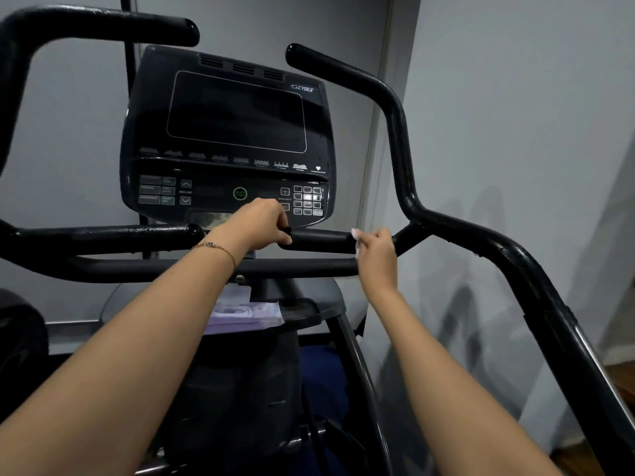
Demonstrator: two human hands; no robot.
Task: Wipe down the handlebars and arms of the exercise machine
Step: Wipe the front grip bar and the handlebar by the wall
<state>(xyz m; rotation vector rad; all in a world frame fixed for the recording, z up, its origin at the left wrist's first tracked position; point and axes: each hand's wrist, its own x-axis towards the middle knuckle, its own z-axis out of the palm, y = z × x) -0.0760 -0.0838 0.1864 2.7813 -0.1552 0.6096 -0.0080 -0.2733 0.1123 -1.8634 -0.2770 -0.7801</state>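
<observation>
The left handlebar is looping across the top left corner, and below it the left grip bar is running level toward the middle. The console is sitting dark between the bars, tilted a little. Beneath it a purple pack is lying on the tray. The left hand, a thin bracelet on its wrist, is reaching across the console's lower edge. Its fingers are curling together over the rounded left end of the right grip bar, gripping it. The right hand is blurring at that bar's other end, just beside the joint with the machine's right arm. A white scrap is showing at this hand's fingers. I cannot tell whether they are wrapping the bar or pinching the scrap. The right arm is bending up past the console and sloping down to the bottom right, against the grey wall.
</observation>
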